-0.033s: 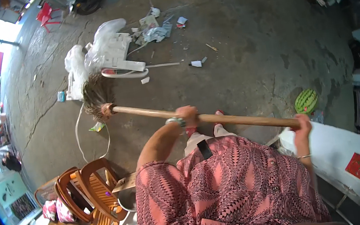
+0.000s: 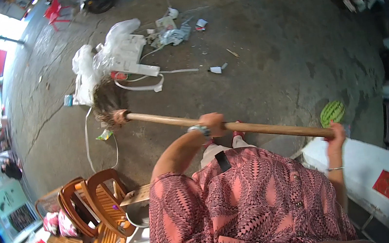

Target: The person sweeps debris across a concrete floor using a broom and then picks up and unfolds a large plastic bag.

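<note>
A broom with a long wooden handle (image 2: 269,129) stretches slantwise in front of me. My left hand (image 2: 212,124), with a watch at the wrist, is closed around the middle of the handle. Near the handle's right end, my right hand (image 2: 335,134) grips it too. Dark bristles (image 2: 109,97) at the far left end press against white plastic bags (image 2: 83,69) and white foam pieces (image 2: 127,54) on the concrete floor. A white strap (image 2: 162,82) curls beside the bristles. Crumpled wrappers (image 2: 173,36) lie just beyond, and a small white cup-like piece (image 2: 216,70) rests to their right.
Brown wooden chairs (image 2: 108,201) stand at the lower left beside a metal pot (image 2: 139,214). A watermelon (image 2: 332,113) sits on the floor at right, by a white surface (image 2: 358,169) with a red panel. A red chair (image 2: 55,14) is far left.
Both hands and the broom handle have shifted slightly to the right in view. The white strap by the bristles has changed its curl, and the loose white scrap now appears against it.
</note>
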Tool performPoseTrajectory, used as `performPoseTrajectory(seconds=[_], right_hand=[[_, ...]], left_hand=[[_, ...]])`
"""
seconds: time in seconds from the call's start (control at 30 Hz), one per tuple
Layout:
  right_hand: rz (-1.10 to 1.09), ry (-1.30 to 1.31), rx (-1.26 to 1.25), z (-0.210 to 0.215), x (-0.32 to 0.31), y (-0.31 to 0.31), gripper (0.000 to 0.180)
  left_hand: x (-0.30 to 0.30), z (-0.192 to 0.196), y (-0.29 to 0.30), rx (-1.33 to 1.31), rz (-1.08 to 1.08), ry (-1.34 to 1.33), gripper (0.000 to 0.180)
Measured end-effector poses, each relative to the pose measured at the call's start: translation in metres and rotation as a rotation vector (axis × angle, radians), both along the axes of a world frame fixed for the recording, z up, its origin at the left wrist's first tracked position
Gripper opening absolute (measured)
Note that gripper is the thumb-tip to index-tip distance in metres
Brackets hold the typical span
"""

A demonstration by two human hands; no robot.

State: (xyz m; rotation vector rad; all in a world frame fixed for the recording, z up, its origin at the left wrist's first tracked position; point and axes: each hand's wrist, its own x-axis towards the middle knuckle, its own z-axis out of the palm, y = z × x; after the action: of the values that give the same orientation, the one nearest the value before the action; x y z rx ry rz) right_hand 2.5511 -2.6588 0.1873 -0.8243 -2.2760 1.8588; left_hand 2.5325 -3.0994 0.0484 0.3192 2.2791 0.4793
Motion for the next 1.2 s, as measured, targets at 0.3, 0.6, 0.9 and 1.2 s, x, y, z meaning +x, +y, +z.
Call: performPoseTrajectory(seconds=[0.3,0.6,0.9,1.2], right_hand=[[0.114,0.686,0.506,0.26,-0.097,0.199,0.033],[0.041,0.59,0.516,0.154,-0.078,0.049,0.026],[-0.094,0.082,0.141,0.026,-0.028,0.111,0.018],[-0.434,0.292,0.264,0.138,-0.013,0.376,0.021]], left_hand=[[-0.021,0.101,0.167,0.667,0.028,0.166,0.019],[0.02,0.019,0.124,0.546,0.073,-0.042,0.025],[0.034,-0.006,0.104,0.273,0.011,-0.094,0.026],[-0.029,0.109,0.239,0.615,-0.236,0.079,0.023]])
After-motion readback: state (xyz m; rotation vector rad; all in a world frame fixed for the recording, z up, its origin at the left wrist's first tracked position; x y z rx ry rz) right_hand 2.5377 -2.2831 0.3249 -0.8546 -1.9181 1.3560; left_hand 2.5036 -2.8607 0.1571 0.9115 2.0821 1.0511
